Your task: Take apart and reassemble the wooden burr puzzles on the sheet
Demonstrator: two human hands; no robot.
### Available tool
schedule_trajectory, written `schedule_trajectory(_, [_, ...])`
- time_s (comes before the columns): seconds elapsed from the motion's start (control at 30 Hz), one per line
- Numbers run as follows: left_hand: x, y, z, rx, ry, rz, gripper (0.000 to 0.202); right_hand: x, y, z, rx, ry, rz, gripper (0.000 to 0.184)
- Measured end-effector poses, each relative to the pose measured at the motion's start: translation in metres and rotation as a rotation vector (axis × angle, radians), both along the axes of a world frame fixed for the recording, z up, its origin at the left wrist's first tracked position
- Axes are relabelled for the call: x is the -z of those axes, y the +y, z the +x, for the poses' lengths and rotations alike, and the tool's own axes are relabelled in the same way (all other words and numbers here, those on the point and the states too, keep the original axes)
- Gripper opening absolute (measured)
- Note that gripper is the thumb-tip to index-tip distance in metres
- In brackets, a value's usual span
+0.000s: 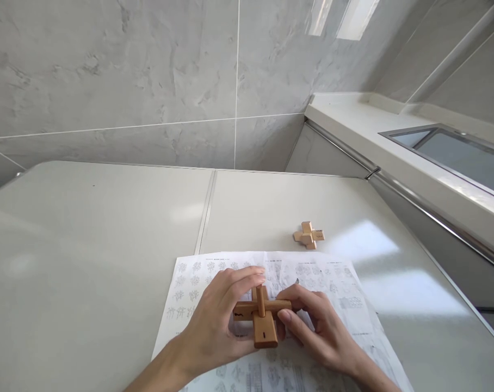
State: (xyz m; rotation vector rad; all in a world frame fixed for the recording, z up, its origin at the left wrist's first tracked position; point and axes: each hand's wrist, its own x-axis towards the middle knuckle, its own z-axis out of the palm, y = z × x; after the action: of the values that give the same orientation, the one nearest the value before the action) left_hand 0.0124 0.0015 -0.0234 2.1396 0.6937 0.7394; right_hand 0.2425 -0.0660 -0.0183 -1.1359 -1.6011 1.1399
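Between my hands is a wooden interlocking puzzle point(265, 330), made of brown bars crossing one another, with dark marks on two of its ends. My left hand point(216, 316) curves around it from the left, fingertips at the far end and thumb low at the near end. From the right, my right hand point(316, 324) pinches the end of a crosswise bar between thumb and fingers. Beneath both hands lies a paper sheet point(349, 326) printed with small assembly drawings; the hands and puzzle hide its middle.
A smaller, paler wooden puzzle point(308, 236) rests on the white table point(108, 245) just beyond the sheet's far edge. A seam point(206, 212) runs across the tabletop. To the right are a white counter point(353, 122) with an inset sink and a metal rail point(340, 144). Grey tiled wall stands behind.
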Motion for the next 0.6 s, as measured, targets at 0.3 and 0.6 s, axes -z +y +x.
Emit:
schedule_trajectory(0.3, [-0.006, 0.003, -0.006, 0.016, 0.083, -0.512, 0.116, 0.005, 0.000, 0.000, 0.087, -0.212, 0.256, 0.014])
schedule_trajectory(0.6, [-0.013, 0.005, -0.002, 0.017, 0.054, -0.387, 0.097, 0.011, -0.003, -0.003, 0.197, -0.391, 0.394, 0.017])
